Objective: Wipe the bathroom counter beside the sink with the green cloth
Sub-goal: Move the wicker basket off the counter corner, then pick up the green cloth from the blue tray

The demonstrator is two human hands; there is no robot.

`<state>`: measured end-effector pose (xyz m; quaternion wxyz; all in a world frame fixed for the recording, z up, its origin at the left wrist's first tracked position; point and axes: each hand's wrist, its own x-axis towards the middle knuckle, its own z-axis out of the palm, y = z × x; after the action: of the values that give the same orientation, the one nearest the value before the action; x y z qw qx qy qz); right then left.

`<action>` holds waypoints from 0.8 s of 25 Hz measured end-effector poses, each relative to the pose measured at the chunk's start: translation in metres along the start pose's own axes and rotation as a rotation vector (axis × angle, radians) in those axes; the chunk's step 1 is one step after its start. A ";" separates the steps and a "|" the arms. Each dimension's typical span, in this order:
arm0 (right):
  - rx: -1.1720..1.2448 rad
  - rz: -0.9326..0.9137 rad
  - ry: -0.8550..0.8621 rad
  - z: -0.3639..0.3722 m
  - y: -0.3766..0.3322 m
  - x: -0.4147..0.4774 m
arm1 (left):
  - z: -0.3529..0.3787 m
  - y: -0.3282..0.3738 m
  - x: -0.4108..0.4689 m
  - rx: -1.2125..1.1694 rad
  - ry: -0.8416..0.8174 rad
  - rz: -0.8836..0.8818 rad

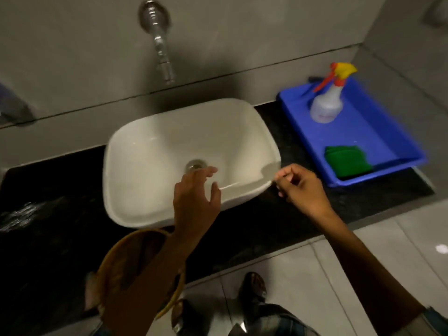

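Both your hands are empty, left [196, 190] spread, right [300, 185] loosely curled and nearer the cloth [346, 161] at centre right.

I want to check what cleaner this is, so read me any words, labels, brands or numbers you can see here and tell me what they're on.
No text can be read in this view.
Spray bottle in the blue tray: a faint pinkish patch low on its side, too blurred to read.
Green cloth, white sink, tap: no visible markings.
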<state>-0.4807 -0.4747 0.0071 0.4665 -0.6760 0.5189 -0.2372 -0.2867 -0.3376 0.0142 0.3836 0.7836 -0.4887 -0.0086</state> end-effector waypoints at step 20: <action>-0.376 0.594 -0.125 -0.186 0.122 0.202 | 0.290 0.170 0.087 0.493 -1.090 0.583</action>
<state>-0.6188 -0.7356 -0.0486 0.4136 -0.5829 0.6976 0.0502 -0.4831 -0.6155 -0.0554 -0.1223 0.5677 -0.7923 -0.1873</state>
